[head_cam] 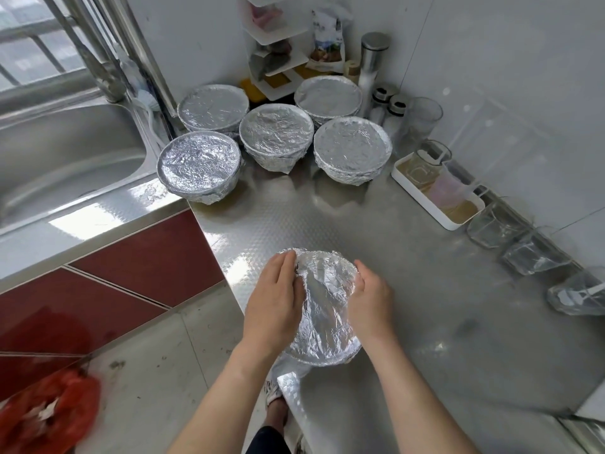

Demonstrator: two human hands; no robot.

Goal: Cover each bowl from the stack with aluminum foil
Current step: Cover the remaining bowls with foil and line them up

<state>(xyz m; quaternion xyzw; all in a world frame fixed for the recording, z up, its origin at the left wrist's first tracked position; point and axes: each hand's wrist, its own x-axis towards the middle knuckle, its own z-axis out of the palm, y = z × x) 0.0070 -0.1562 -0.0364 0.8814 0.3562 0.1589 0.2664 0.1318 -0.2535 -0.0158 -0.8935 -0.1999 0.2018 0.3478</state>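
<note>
A foil-covered bowl sits near the counter's front edge. My left hand lies on its left rim with fingers fairly straight, pressing the foil down. Curved round the right rim, my right hand presses the foil there. Several bowls wrapped in foil stand at the back: one by the sink, one behind it, one in the middle, one at the right, one at the far back.
A steel sink lies at the left. Along the right wall stand a white tray with cups and several clear glasses. Jars and a white rack fill the back corner. A red bag lies on the floor.
</note>
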